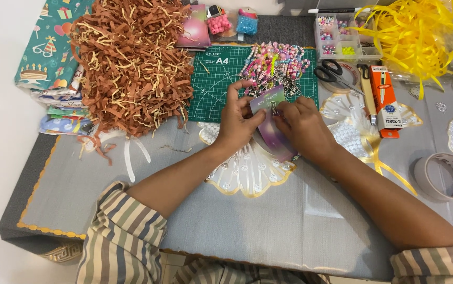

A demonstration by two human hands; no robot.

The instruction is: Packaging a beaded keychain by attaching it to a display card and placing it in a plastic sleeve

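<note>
head cam | looks steeply down, forward | close over table [79, 179] | far edge possibly cropped

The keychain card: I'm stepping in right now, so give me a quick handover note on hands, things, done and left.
Left hand grips the purple keychain card by its left edge. Right hand pinches at the small metal ring on the card's front. Both are over the green cutting mat; the beaded keychain pile lies just behind. Done: card picked up. Left: whether the ring is fixed is hidden by fingers.

orange box [386, 100] lies right of the mat; iridescent purple card [272, 122] held at centre.
</note>
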